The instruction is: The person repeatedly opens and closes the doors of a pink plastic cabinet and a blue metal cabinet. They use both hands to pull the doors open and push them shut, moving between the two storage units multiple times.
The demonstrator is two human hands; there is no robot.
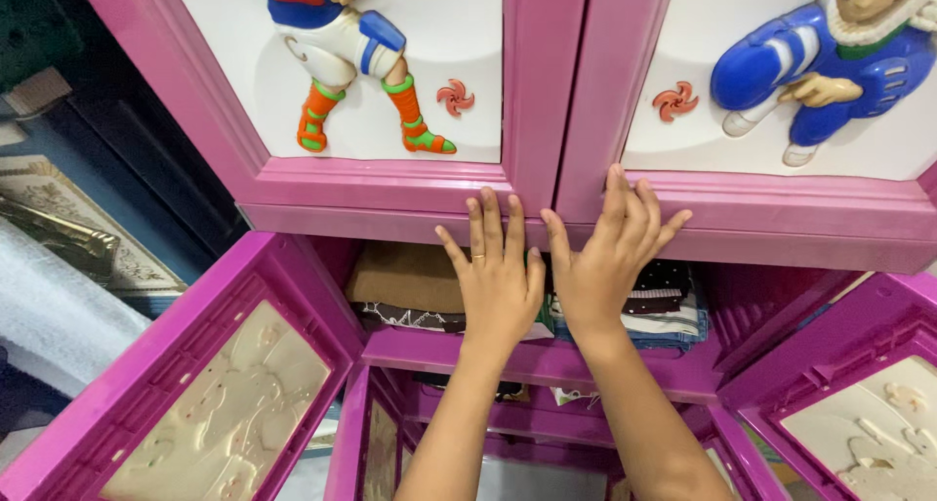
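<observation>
Two bare forearms rise from six o'clock toward the middle of the view, ending in hands pressed flat against a tall pink plastic cabinet [390, 194]. Its two upper doors, white-panelled with raised cartoon figures, stand closed at twelve o'clock, and their long lower edge runs level from nine to three o'clock, straight across the fingertips. The lower pink cabinet door on the left [185, 384] swings wide open toward seven o'clock, showing its cream inner panel, and the matching lower door on the right [859, 403] hangs open toward four o'clock. Between them a shelf carries folded clothes [410, 281], brown and patterned, with striped and denim pieces at three o'clock of the wrists. The left hand [498, 277] lies open with fingers spread, a ring on one, tips touching the bottom rail of the upper left door; it grips nothing. The right hand [605, 257] is likewise open and flat, reaching slightly higher onto the seam and the upper right door's rail, so it sits the nearer of the two to that door, holding nothing.
</observation>
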